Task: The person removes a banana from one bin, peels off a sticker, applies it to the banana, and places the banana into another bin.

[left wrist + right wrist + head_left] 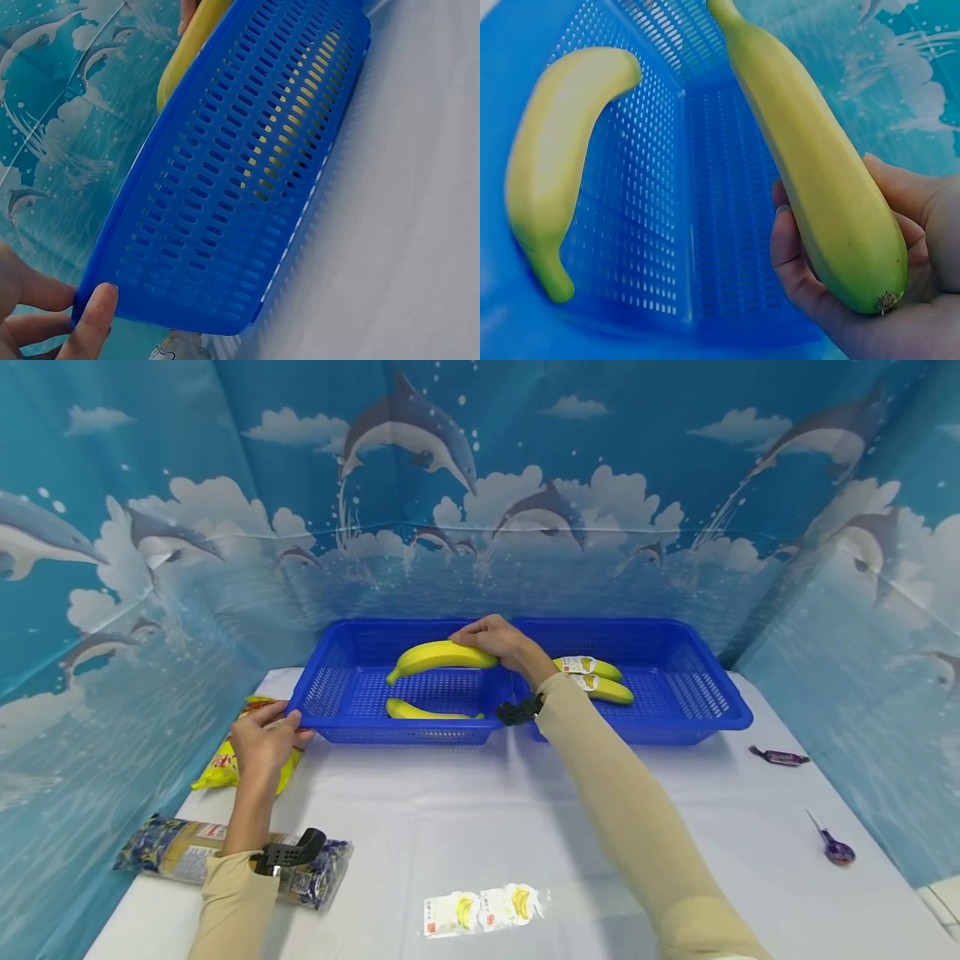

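Right fingers curled round banana over blue basket, left fingers pinching its rim

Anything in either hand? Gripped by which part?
Right hand holds a banana near its stemless end; left hand pinches the left blue basket at its near-left rim corner.

I count two hands, two wrist cameras, two baskets, four bananas, four labels, one bag, one long pack, one candy, one lollipop.
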`<state>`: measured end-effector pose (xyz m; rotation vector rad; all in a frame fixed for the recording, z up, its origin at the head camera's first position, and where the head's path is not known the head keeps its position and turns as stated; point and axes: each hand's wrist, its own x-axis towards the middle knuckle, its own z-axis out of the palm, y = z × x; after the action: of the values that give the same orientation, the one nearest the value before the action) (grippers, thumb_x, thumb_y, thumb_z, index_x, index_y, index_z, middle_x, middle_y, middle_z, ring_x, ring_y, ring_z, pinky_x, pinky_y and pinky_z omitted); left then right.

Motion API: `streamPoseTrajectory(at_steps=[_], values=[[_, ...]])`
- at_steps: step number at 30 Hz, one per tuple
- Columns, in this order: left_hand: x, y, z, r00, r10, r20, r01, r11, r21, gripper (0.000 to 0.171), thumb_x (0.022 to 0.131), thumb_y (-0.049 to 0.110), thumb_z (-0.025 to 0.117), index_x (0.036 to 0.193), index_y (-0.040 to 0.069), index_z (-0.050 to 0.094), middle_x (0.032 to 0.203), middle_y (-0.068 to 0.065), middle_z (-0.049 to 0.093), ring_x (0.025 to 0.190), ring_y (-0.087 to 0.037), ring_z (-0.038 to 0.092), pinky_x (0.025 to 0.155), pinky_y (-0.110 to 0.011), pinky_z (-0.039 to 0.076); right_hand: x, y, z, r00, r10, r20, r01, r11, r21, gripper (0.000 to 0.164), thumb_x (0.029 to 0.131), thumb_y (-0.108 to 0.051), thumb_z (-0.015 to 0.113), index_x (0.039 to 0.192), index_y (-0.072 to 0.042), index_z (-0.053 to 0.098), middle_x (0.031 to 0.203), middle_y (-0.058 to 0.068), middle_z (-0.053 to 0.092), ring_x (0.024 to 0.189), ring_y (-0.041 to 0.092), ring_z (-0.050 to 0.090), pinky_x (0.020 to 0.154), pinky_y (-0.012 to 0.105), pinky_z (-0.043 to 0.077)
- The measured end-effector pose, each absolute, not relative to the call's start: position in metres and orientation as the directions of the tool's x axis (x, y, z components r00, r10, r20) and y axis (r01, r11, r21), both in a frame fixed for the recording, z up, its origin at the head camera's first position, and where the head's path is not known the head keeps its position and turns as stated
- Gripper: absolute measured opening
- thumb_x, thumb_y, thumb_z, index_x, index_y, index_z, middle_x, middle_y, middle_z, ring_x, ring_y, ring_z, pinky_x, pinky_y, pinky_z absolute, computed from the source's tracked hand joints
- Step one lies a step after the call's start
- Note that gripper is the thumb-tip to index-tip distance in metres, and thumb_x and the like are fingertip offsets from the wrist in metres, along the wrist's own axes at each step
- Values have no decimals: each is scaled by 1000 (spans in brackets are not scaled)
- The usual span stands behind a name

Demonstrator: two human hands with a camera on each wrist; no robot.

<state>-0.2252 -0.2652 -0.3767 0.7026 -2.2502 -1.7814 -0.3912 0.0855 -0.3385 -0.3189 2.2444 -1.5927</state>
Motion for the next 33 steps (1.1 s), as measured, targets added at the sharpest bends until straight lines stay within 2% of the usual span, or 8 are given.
streamPoseTrajectory(at_steps=[7,14,21,25,29,33], values=[[-227,-265,-373,-873,-464,-151,-253,164,954,50,110,16,62,158,4,53,145,-25,64,73,-8,78,79,-26,64,-376,96,-325,-908,-391,-147,19,313,-950,36,113,-24,61,142,-5,70,140,13,69,74,14,58,64,26,46],[-228,-263,-373,-872,-466,-151,-252,162,954,50,110,16,63,158,4,53,145,-25,63,70,-5,76,77,-25,64,-357,112,-323,-917,-375,-134,11,314,-949,37,113,-27,61,144,-8,70,148,8,66,85,14,64,69,27,48],[-228,-262,-373,-875,-463,-145,-246,165,955,50,110,15,63,157,2,53,145,-26,63,67,-3,74,75,-24,64,-327,131,-321,-934,-337,-115,2,320,-947,35,111,-31,63,139,-13,74,127,8,75,87,16,64,69,26,50],[-227,-263,-374,-877,-461,-137,-240,174,955,51,109,15,63,157,1,53,143,-27,64,68,-3,75,75,-24,64,-307,142,-321,-942,-316,-114,11,309,-951,33,111,-30,64,137,-14,76,122,9,77,84,17,63,65,26,50],[-227,-264,-376,-880,-460,-118,-219,172,961,51,109,15,64,157,-1,52,142,-29,63,67,-3,75,74,-25,64,-287,152,-323,-947,-305,-101,0,313,-950,32,111,-30,64,137,-15,75,123,7,77,86,18,64,64,25,51],[-225,-263,-379,-874,-465,-139,-232,150,961,52,109,14,64,157,-1,52,144,-30,62,66,-4,75,73,-25,64,-270,161,-327,-949,-303,-80,-21,318,-948,33,111,-30,63,138,-15,75,130,6,76,93,19,66,71,25,54]])
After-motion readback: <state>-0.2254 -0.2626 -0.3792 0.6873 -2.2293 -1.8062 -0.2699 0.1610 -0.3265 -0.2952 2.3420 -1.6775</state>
